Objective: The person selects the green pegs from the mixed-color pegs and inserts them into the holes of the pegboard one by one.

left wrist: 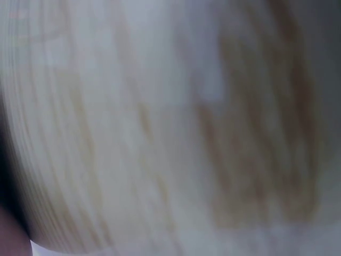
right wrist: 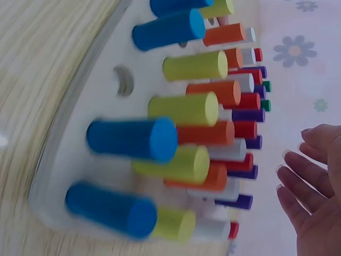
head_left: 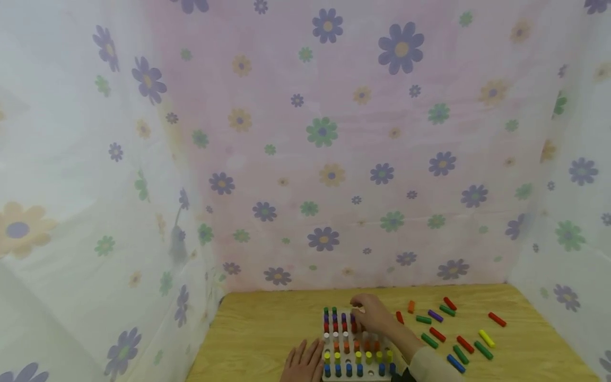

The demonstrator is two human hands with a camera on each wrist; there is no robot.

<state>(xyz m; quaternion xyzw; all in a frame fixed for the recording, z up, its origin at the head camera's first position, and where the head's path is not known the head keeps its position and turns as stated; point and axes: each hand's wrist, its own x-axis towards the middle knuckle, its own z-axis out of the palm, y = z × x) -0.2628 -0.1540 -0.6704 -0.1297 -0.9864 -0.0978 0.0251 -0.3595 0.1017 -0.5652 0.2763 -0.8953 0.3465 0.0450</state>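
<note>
A pale pegboard (right wrist: 98, 98) stands on the table with rows of upright coloured pegs. In the head view the blue pegs (head_left: 349, 368) form the near row. Behind them come yellow pegs (head_left: 369, 357), orange pegs (head_left: 346, 347), white pegs (head_left: 335, 336), red pegs, purple pegs and, at the far left corner, green pegs (head_left: 326, 310). My right hand (head_left: 373, 315) is over the far right part of the board. The right wrist view shows its fingers loosely bent, with nothing between them. Beside the board's near left edge, my left hand (head_left: 304, 362) rests on the table, fingers spread.
Loose pegs lie scattered right of the board, among them a yellow peg (head_left: 487, 338), a blue peg (head_left: 455, 363), a purple peg (head_left: 435, 315) and several red and green ones. Flowered sheets (head_left: 286, 159) enclose the wooden table (head_left: 258, 318) behind and at both sides.
</note>
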